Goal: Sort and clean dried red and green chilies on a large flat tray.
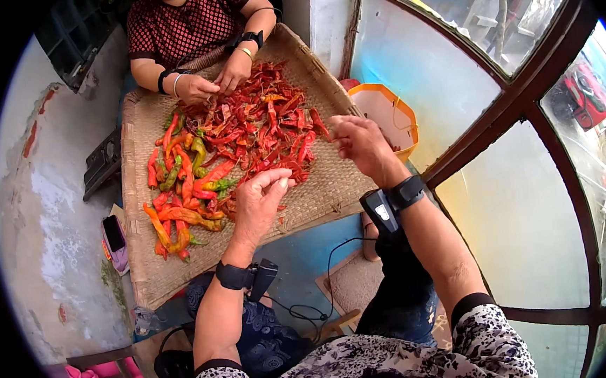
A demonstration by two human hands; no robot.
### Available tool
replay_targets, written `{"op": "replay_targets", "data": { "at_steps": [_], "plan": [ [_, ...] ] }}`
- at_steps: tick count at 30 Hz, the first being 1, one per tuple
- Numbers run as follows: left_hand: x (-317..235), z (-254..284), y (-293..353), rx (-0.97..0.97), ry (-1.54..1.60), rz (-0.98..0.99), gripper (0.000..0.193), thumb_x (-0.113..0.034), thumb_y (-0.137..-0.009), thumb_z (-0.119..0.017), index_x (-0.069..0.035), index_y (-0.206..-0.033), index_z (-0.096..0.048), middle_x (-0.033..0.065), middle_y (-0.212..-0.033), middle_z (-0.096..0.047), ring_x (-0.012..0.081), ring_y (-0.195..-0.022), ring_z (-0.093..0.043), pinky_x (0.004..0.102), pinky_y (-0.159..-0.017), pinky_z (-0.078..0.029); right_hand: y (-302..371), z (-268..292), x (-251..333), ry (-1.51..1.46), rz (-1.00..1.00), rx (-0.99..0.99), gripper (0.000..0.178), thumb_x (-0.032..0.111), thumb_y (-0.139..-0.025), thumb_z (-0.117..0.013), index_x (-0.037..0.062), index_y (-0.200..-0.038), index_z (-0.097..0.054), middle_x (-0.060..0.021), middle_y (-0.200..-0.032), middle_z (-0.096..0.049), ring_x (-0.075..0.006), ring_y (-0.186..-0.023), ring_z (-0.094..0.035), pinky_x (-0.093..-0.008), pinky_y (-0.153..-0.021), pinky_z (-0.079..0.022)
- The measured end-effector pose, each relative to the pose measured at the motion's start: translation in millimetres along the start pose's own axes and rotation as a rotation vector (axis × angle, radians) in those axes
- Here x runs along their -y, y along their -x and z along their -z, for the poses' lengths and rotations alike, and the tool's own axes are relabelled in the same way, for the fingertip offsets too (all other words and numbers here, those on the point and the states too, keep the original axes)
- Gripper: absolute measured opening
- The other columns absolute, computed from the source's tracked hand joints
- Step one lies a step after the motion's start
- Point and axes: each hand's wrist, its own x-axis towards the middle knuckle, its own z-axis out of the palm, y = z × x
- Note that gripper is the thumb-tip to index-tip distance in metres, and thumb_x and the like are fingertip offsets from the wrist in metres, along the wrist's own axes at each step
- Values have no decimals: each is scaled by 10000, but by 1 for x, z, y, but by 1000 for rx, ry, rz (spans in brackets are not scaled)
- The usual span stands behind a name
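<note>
A worn plaster wall stands on the left of the room, and a dark-framed window with cloudy panes curves along the right. Between them lies a wide woven tray with raised edges. Its bare weave shows along the right side and across the near corner, leaving open room there, while the far and middle parts are crowded. Dried red peppers spread over the centre and toward the far edge; plumper orange, red and green peppers are heaped on the left. Just outside the right edge is an orange-rimmed container, near the right wrist.

Both forearms reach up from the lower edge. The left hand hovers over the near border of the red pile, wrist raised, thumb and forefinger brought close together; whether its grip has anything in it, I cannot tell. The right hand is over the tray's right side, fingers curled toward the pile, a red pepper just beside the fingertips; whether its grip is closed on anything is also unclear. Across the tray, a co-worker's hands meet above the peppers.
</note>
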Motion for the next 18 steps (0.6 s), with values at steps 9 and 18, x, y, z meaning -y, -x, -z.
{"op": "replay_targets", "data": {
  "at_steps": [9,18],
  "plan": [
    [18,7,-19,-136,841,136,206,-144,-920,-539,8,-1051,-586,102,-985,-629,181,-879,-618,305,-810,-515,-6,-54,-17,299,-40,493,527,529,-892,-517,15,-867,-633,-4,-620,-551,-77,-570,-556,-210,-461,-448],
    [15,8,-18,-20,551,242,263,-164,-918,-554,6,-1117,-575,70,-1006,-622,141,-874,-610,278,-790,-495,-7,-41,-27,567,87,429,162,147,-885,-599,-7,-856,-643,-33,-690,-625,-78,-570,-578,-213,-475,-482]
  ]
}}
